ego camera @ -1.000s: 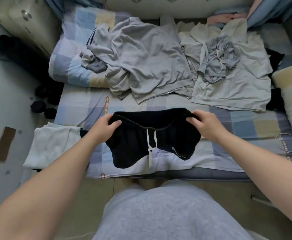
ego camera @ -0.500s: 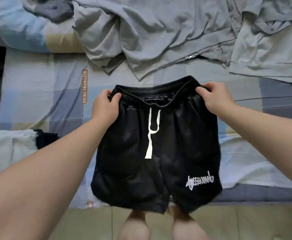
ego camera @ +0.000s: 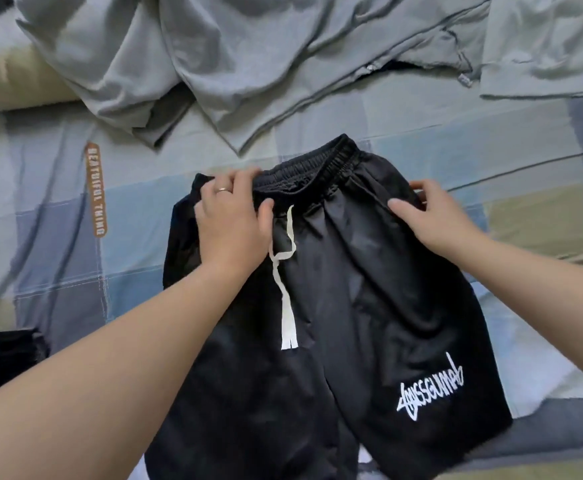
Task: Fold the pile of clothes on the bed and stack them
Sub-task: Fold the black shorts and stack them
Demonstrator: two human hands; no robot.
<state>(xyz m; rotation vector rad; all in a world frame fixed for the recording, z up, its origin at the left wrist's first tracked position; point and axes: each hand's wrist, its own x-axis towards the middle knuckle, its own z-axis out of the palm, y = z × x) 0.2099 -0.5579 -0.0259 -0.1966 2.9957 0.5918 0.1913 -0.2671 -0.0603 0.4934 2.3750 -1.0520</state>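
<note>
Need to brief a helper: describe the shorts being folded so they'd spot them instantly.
On the checked bedsheet, in front of the heap of grey clothes, lie black shorts. Only they carry a white drawstring and white script lettering on one leg.

One pair of black shorts (ego camera: pixel 369 306); two hands, left hand (ego camera: pixel 231 220) and right hand (ego camera: pixel 435 220); two grey garments (maybe more), grey top (ego camera: pixel 231 53) at twelve, paler top (ego camera: pixel 553 46) at two o'clock; one dark bundle (ego camera: pixel 3 355) at eight.
</note>
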